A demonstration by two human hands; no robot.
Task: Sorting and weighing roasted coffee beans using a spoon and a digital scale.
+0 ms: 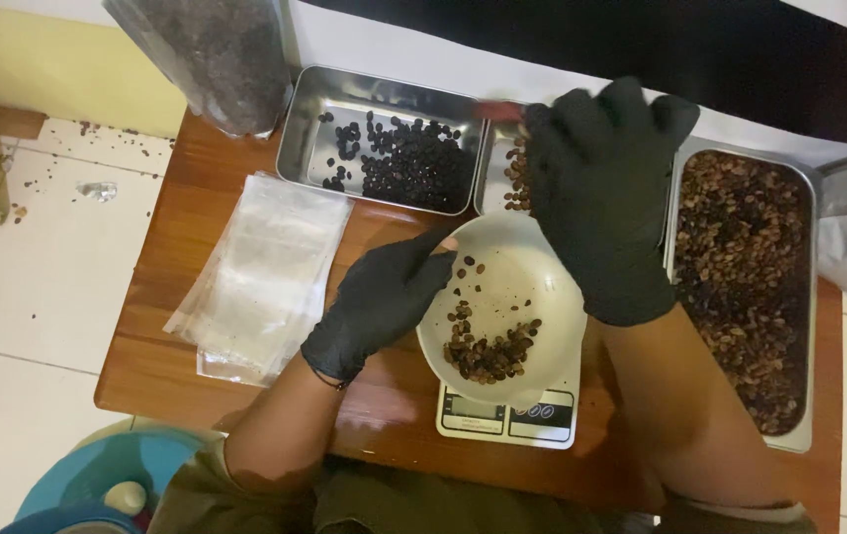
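Single head-worn view, steeply downward, close above the wooden table (156, 297).

The left hand (379, 302), black-gloved, is being held low with fingers curled and pointing right. The right hand (606, 198), also gloved, is being held higher, back up, fingers bent downward. Both forearms are being kept bare.

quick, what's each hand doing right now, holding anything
Left hand: black-gloved, fingertips on the rim of the round white bowl of brown raisins; a grip cannot be told.
Right hand: black-gloved, back to camera above the bowl; contents cannot be told.
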